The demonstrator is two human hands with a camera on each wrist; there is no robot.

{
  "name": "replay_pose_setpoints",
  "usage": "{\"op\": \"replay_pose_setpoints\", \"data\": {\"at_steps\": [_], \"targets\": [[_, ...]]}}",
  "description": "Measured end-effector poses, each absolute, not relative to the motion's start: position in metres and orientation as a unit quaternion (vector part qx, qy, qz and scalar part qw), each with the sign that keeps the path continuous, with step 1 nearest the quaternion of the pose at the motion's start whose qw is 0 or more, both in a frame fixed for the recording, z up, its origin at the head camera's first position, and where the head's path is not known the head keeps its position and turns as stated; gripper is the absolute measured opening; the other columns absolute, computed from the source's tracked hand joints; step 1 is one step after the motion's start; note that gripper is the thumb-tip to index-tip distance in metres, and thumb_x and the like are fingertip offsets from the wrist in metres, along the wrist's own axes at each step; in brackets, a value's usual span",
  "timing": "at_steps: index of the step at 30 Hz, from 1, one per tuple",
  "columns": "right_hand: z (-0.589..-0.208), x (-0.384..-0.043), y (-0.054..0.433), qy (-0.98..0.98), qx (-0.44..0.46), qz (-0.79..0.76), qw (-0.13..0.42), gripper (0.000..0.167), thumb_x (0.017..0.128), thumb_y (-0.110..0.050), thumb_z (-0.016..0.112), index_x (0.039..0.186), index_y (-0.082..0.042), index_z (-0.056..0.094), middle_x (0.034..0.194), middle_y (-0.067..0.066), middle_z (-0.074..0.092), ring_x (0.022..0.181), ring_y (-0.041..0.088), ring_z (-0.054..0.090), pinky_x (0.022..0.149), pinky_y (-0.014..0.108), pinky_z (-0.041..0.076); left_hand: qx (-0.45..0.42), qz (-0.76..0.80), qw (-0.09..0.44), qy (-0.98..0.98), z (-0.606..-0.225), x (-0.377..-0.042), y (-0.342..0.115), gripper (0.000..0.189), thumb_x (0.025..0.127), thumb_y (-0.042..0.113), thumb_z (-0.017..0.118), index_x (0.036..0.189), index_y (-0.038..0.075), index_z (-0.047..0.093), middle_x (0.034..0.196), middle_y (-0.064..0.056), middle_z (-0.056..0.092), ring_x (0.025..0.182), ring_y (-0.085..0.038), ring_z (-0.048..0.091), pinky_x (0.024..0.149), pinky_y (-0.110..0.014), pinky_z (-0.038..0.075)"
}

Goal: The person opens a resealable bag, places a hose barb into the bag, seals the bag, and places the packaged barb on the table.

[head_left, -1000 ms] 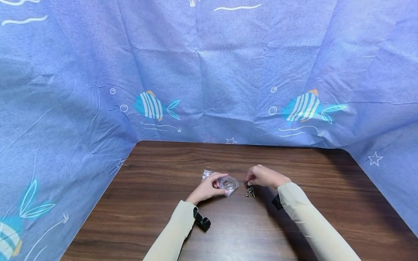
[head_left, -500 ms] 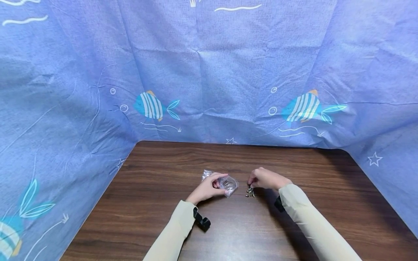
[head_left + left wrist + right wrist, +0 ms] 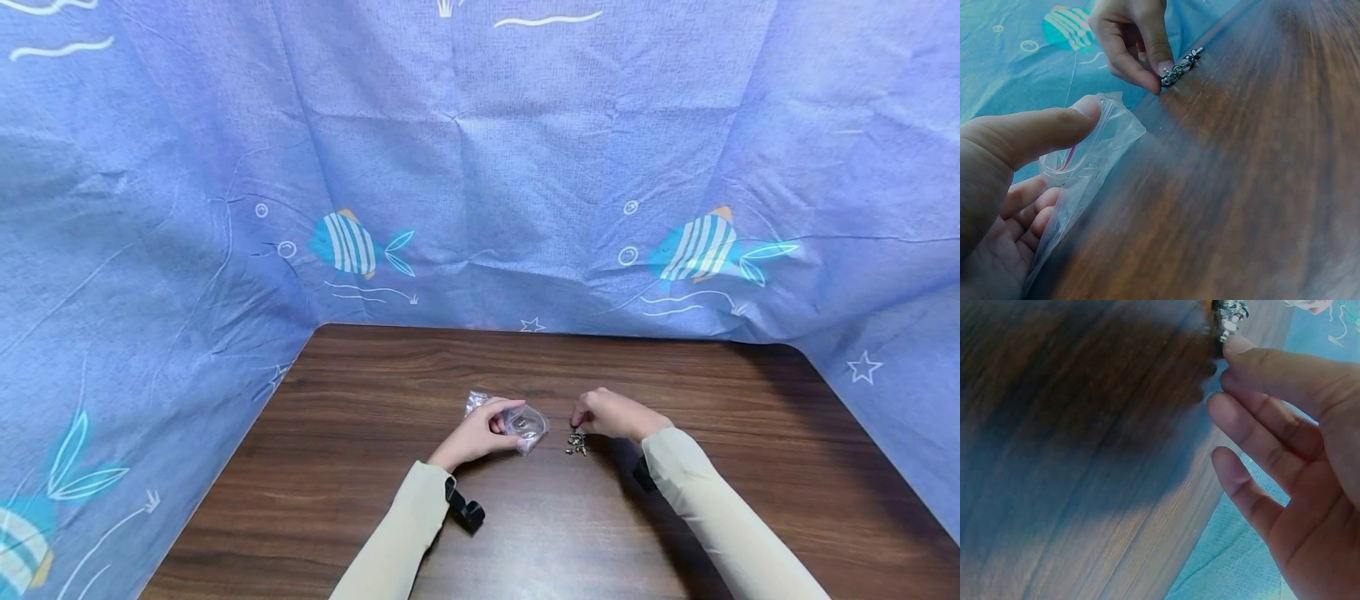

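My left hand holds a clear plastic zip bag, its thumb and fingers spread around the mouth so that the bag gapes. In the left wrist view a red line runs along the zip of the bag. A small shiny bit shows through the plastic. To the right of the bag lies a little heap of small metal pieces, screw-like but too small to name surely. At its far end my right hand pinches a piece between thumb and forefinger, largely hidden; its other fingers are loosely bent.
Both hands work over a dark wood-grain table. A blue cloth with printed fish hangs behind and at both sides. A black camera strap sits on the left wrist.
The right hand has shifted slightly right and nearer along the heap, its fingertips staying at the metal pieces. The left hand and bag have stayed in place.
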State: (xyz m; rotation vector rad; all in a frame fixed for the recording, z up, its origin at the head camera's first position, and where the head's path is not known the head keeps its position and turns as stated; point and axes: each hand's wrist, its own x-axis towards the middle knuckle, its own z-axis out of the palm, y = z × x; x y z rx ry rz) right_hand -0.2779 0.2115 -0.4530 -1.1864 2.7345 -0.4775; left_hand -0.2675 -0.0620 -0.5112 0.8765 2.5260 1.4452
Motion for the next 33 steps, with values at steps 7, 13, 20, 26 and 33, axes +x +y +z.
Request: {"op": "replay_pose_setpoints", "data": {"at_steps": [7,13,20,26,33], "targets": [[-0.4547,-0.2777,0.2122,0.895,-0.416,-0.157,0.044,0.006,0.077,-0.002,0.075,0.081,-0.007,0.073,0.078,-0.001,0.066,0.07,0.004,0.059,0.065,0.02,0.05,0.288,0.478,0.049,0.828,-0.5109,-0.2664,-0.0623,0.061,0.078,0.018,0.079,0.134,0.008,0.056,0.108,-0.007,0.059,0.073,-0.005,0.047,0.067,-0.018,0.043],[-0.4573,-0.2794,0.2127,0.889,-0.427,-0.163,0.036,0.009,0.076,-0.001,0.075,0.077,-0.009,0.071,0.075,-0.003,0.064,0.068,0.003,0.056,0.063,0.019,0.048,0.287,0.477,0.049,0.83,-0.5101,-0.2667,-0.0617,0.061,0.078,0.019,0.08,0.134,0.009,0.057,0.105,-0.006,0.059,0.074,-0.007,0.048,0.068,-0.018,0.043],[-0.4579,-0.2799,0.2129,0.894,-0.42,-0.15,0.034,0.006,0.078,-0.005,0.075,0.077,-0.009,0.071,0.078,-0.002,0.065,0.07,0.007,0.059,0.065,0.021,0.05,0.285,0.483,0.055,0.826,-0.5075,-0.2661,-0.0612,0.061,0.078,0.018,0.08,0.134,0.01,0.057,0.105,-0.007,0.059,0.075,-0.012,0.051,0.068,-0.017,0.043],[-0.4536,-0.2763,0.2105,0.902,-0.406,-0.14,0.04,0.005,0.08,-0.004,0.073,0.078,-0.008,0.071,0.077,-0.001,0.063,0.07,0.007,0.059,0.065,0.022,0.05,0.285,0.482,0.057,0.826,-0.5073,-0.2659,-0.0615,0.062,0.078,0.018,0.08,0.134,0.009,0.056,0.101,-0.007,0.058,0.075,-0.013,0.051,0.068,-0.018,0.043],[-0.452,-0.2783,0.2071,0.9,-0.408,-0.151,0.041,0.006,0.083,-0.008,0.072,0.078,-0.004,0.071,0.078,0.0,0.065,0.071,0.006,0.059,0.065,0.021,0.051,0.289,0.492,0.056,0.819,-0.5029,-0.2629,-0.0621,0.063,0.078,0.017,0.08,0.135,0.007,0.055,0.103,-0.012,0.058,0.076,-0.019,0.053,0.068,-0.018,0.042]]}}
